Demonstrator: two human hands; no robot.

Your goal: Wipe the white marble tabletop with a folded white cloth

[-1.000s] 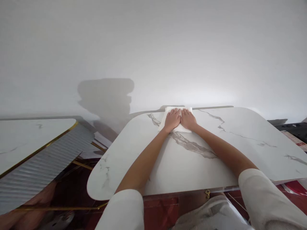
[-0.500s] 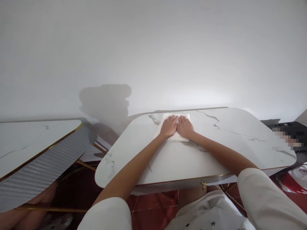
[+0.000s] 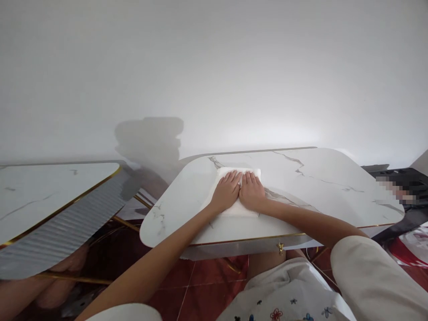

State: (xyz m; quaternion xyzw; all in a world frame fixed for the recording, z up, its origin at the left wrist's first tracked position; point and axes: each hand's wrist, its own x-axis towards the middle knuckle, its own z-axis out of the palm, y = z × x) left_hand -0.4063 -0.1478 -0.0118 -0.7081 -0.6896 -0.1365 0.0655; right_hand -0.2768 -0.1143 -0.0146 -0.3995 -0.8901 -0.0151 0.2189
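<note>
Cloth (image 3: 241, 211) lies flat on marbled table (image 3: 187, 196), left of its middle, directly beneath left hand (image 3: 226, 192) and right hand (image 3: 252, 192); neither is nearer. Both palms face down, fingers extended, nothing clenched. Long axis: cannot tell, hands cover much of it.

Across upper frame, plain pale wall (image 3: 214, 67), brighter right of centre, with grey shadow (image 3: 150, 138) left of centre. At left, marble-patterned table (image 3: 60, 187), gold-trimmed, with ribbed grey side (image 3: 73, 232). Below, gold bar (image 3: 80, 279) and another person's bare legs (image 3: 20, 296). At bottom centre, red tiled floor (image 3: 200, 285). At right edge, black object (image 3: 414, 217); beneath, red-and-white item (image 3: 414, 247), unclear.
</note>
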